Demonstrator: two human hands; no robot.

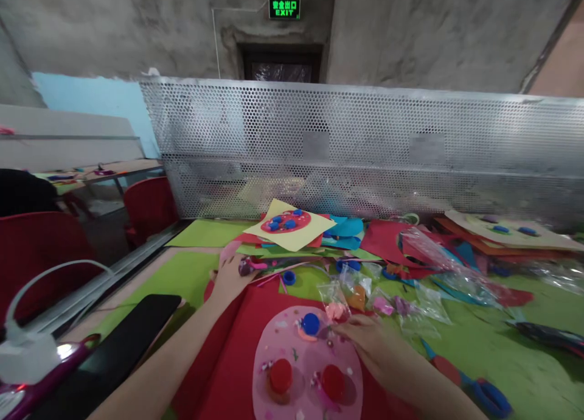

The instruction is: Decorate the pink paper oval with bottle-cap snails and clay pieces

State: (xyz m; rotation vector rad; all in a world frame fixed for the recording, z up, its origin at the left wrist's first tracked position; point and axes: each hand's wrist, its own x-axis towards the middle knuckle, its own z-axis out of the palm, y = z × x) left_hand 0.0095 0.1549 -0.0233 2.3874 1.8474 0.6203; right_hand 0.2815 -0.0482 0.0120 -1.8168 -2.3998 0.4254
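A pink rounded paper cutout (pixel 292 371) lies on a red sheet (pixel 232 353) in front of me. It carries a blue cap (pixel 311 324), two red caps (pixel 281 375) and bits of coloured clay. My left hand (pixel 232 277) reaches to the back of the red sheet, its fingers closed around a dark purple lump that looks like clay (pixel 245 266). My right hand (pixel 371 344) hovers at the cutout's upper right edge, fingertips drawn together near the blue cap. Whatever they pinch, if anything, is too small to make out.
Small clear bags of clay (pixel 335 307) lie beyond my right hand. Blue-handled scissors (pixel 490 395) rest at right, a black phone (pixel 137 329) and white charger (pixel 27 356) at left. Behind are stacked coloured papers (pixel 292 240) and a perforated metal screen (pixel 274 128).
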